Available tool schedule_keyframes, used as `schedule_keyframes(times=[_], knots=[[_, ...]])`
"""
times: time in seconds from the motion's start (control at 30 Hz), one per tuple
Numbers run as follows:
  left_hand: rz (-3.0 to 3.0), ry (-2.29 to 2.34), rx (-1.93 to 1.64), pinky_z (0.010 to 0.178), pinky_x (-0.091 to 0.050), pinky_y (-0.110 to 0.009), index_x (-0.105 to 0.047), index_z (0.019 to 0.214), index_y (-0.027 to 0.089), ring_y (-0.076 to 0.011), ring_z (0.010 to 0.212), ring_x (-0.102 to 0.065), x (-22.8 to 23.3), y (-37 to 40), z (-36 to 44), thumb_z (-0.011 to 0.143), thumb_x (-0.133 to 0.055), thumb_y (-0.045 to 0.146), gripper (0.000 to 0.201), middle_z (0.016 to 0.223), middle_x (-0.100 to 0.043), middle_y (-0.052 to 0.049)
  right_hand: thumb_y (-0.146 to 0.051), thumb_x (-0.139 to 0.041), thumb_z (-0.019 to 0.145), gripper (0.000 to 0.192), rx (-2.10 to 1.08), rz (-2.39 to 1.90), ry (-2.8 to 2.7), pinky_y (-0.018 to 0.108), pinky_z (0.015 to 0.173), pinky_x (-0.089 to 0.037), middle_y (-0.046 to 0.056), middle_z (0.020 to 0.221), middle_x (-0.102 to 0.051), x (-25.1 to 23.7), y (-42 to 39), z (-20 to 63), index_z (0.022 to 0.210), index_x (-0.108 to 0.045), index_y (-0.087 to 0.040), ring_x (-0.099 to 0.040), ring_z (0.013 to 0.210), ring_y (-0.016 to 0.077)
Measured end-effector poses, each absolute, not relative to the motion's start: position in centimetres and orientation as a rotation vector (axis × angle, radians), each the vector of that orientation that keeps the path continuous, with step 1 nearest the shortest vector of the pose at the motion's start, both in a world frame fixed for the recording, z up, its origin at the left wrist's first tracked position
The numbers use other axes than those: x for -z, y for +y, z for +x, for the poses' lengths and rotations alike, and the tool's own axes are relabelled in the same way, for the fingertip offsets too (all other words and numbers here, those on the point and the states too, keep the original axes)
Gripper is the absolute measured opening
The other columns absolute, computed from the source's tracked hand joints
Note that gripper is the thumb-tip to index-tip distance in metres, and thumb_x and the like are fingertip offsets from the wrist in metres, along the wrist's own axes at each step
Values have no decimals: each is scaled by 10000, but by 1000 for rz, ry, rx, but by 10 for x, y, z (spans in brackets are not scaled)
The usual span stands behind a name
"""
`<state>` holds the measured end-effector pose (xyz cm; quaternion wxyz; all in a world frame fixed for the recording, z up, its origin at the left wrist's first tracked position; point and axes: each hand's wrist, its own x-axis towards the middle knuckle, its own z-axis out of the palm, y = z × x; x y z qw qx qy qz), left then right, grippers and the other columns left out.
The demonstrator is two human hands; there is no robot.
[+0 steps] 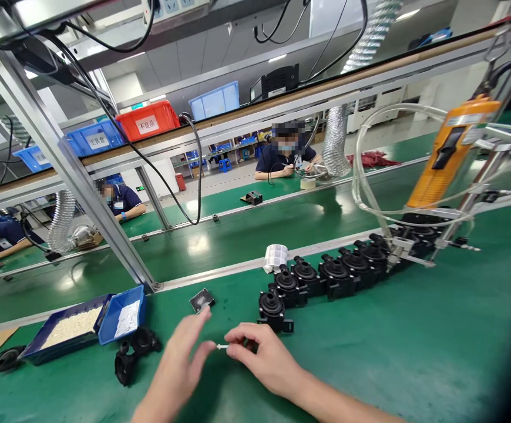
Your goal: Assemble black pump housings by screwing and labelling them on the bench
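The right hand [271, 357] pinches a small white pin [222, 346]; the left hand [177, 350], thumb and fingers parted, seemingly holds nothing, just left of it. Probably light, stiff, easily dropped: grip mid-shaft. Black housings [335, 269] stand farther right.

Pale floor [211, 183]; grey ceiling [220, 66]; lit strip light [277, 58]; green bench [225, 200]; blue stool [224, 165]; 1 red box [180, 181]

1. The small white pin [222, 346] looked like smooth plastic.
2. The black housings [335, 271] looked like matt plastic.
3. The green worktop [370, 352] was smooth and faintly glossy.
4. The flexible duct [337, 141] looked like crinkled, shiny foil.
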<state>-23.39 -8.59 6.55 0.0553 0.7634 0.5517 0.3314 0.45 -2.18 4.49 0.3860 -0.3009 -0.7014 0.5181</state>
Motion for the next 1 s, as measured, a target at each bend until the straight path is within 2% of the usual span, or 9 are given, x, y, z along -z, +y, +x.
schedule_keyframes(times=[0.17,0.23,0.33,0.4,0.53,0.67,0.8,0.93,1.0], knots=[[2037,2944,-269,1116,-393,-683,-770,1285,255,-479,1391,-477,-80,-93,-312,849,-663,84,481,1439,-578,-205,-608,-882,752,558,-1741,-692,-1377,278,598,-507,29,770,-680,-32,-18,-6,1070,-821,-153,-569,669,154],[1848,3103,-8,1149,-283,-737,-821,1168,273,-540,1477,-351,-80,-94,-322,813,-698,86,420,1468,-540,-203,-624,-892,748,533,-1778,-639,-1334,262,588,-490,12,736,-649,-32,-17,-6,983,-822,-151,-527,638,126],[1854,3060,24,1199,-160,-745,-843,1023,261,-565,1543,-230,-80,-91,-312,809,-652,51,356,1484,-541,-183,-628,-889,762,502,-1789,-597,-1322,250,574,-477,7,728,-633,-35,-16,-5,872,-787,-149,-510,630,116],[1937,2879,-150,1216,-171,-724,-826,1003,202,-544,1529,-291,-80,-85,-296,805,-586,-5,374,1458,-567,-205,-652,-875,768,523,-1780,-604,-1334,249,570,-478,4,727,-630,-37,-15,-4,852,-758,-149,-512,615,113],[2058,2199,-468,1093,-495,-460,-758,1175,218,-326,1215,-673,-71,-79,-263,873,-537,24,421,1241,-724,-130,-702,-831,787,564,-1731,-620,-1373,243,557,-466,-2,717,-625,-38,-14,-3,848,-722,-152,-514,592,108],[1900,1812,-806,1019,-544,-448,-680,1344,281,-308,1146,-685,-61,-80,-236,878,-697,235,468,1250,-722,-96,-693,-805,823,551,-1683,-621,-1407,236,549,-447,-3,721,-627,-41,-13,-1,870,-713,-152,-503,587,105],[1628,1613,-1089,846,-597,-397,-727,1116,232,-275,1007,-687,-62,-79,-218,894,-726,382,268,1072,-689,-74,-680,-773,862,533,-1642,-618,-1454,237,548,-443,0,726,-625,-44,-18,0,876,-700,-152,-501,588,106],[1166,1375,-1213,568,-553,-258,-685,1072,202,-200,796,-680,-66,-81,-201,831,-809,585,470,983,-669,-45,-677,-752,884,521,-1632,-603,-1471,248,578,-475,6,756,-633,-43,-22,-4,910,-703,-158,-542,636,126],[1038,1276,-1174,548,-511,-224,-671,1142,207,-186,780,-706,-67,-83,-195,818,-844,570,516,1000,-693,-55,-680,-752,881,529,-1643,-604,-1456,255,588,-487,5,765,-636,-41,-22,-6,933,-706,-156,-559,644,132]])
